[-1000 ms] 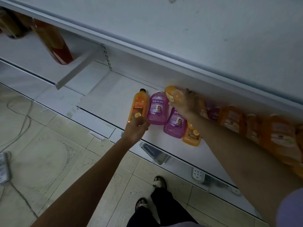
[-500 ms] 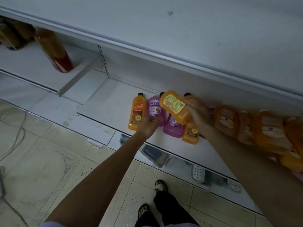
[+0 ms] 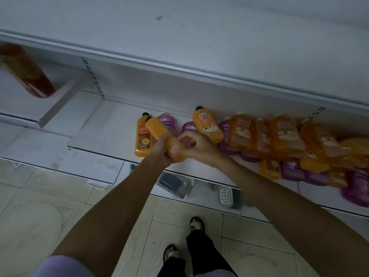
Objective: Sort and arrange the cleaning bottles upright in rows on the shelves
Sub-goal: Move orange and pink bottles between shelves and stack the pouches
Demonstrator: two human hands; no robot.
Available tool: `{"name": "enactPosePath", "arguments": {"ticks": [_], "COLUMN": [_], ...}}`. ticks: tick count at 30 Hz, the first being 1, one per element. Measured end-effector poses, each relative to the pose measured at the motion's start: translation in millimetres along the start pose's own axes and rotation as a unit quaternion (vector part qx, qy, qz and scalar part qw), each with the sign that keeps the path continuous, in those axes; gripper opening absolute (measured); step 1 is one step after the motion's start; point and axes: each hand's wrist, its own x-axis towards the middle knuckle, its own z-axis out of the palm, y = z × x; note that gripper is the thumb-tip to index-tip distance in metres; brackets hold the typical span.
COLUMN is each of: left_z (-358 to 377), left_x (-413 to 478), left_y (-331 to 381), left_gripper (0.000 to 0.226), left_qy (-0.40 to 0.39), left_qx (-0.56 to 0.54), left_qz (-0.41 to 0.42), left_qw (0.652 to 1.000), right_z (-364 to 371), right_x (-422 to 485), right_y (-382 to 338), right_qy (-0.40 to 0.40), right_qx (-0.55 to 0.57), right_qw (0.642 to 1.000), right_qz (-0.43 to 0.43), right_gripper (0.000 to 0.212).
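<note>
Both hands hold one orange bottle point(image 3: 157, 130) just above the bottom shelf point(image 3: 103, 132). The left hand point(image 3: 162, 151) has its fingers wrapped around it. The right hand point(image 3: 196, 144) pinches its bottom end. More orange and purple bottles point(image 3: 279, 142) lie piled on the right.

Two hands point(image 3: 165, 148), many orange and purple bottles point(image 3: 241, 132)

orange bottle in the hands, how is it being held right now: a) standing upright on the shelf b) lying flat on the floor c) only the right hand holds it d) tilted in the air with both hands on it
d: the orange bottle is tilted off the shelf, cap up-left, with the left hand and the right hand both at its lower end.
</note>
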Motion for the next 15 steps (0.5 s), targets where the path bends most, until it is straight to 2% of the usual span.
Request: {"name": "enactPosePath", "arguments": {"ticks": [1, 2, 3, 5, 7, 12, 15], "left_z": [-7, -16, -25, -41, -50, -63, -74], "left_x": [1, 2, 3, 4, 4, 6, 4], "left_y": [-1, 0, 3, 10, 15, 17, 15], "left_gripper": [0.016, 0.011, 0.016, 0.047, 0.075, 0.073, 0.068], "left_qy": [0.011, 0.021, 0.017, -0.006, -0.020, 0.007, 0.001], "left_qx": [0.023, 0.037, 0.043, 0.050, 0.065, 0.110, 0.136], "left_qz": [0.023, 0.045, 0.061, 0.075, 0.078, 0.099, 0.091], "left_qw": [0.999, 0.998, 0.997, 0.996, 0.995, 0.989, 0.987], "right_z": [-4, -9, -14, -26, -35, -35, -33], "right_x": [6, 14, 23, 42, 60, 100, 111], "right_y": [8, 19, 34, 61, 80, 95, 92], "right_qy": [-0.010, 0.017, 0.063, 0.152, 0.179, 0.133, 0.081], "right_qx": [0.040, 0.045, 0.029, -0.042, -0.124, -0.206, -0.279], "right_qw": [0.998, 0.997, 0.994, 0.981, 0.965, 0.955, 0.934], "right_qz": [0.040, 0.066, 0.082, 0.114, 0.146, 0.169, 0.209], "right_gripper": [0.033, 0.035, 0.034, 0.030, 0.040, 0.079, 0.094]}}
